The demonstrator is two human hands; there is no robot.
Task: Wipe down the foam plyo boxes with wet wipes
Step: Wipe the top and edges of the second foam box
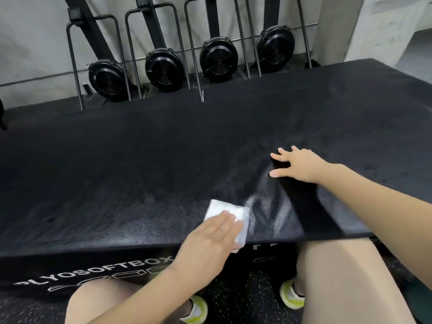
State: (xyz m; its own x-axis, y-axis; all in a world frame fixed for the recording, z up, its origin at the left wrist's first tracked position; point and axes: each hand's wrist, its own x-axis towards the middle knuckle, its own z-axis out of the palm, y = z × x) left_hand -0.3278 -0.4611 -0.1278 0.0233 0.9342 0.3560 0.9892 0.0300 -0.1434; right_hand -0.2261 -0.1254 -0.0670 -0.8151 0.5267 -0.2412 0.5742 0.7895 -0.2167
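So the black foam plyo box [163,164] fills most of the view, its wide flat top stretching from the person's knees out toward the wall, with white "PLYOSOFTBOX" lettering [93,271] along its near side face. A folded white wet wipe [228,211] lies flat on the box top right by the near edge, and the left hand [210,239] presses down on it with fingers [224,222] straight and together, palm down, covering the wipe's near half. Just to the right of the wipe there's a shiny patch [268,206] on the box surface, looks damp or dented, can't really say which. Further in on the box, beyond that patch, the right hand [297,166] rests flat on the top with fingers spread and relaxed, gripping nothing. Below the box's near edge you see both bare knees and a pair of white and neon-yellow sneakers [291,294] on the dark speckled floor [245,293]. Behind the box's far edge, four black round fan-wheel machines [163,69] stand upright in a row in metal frames against a light grey wall [30,43].
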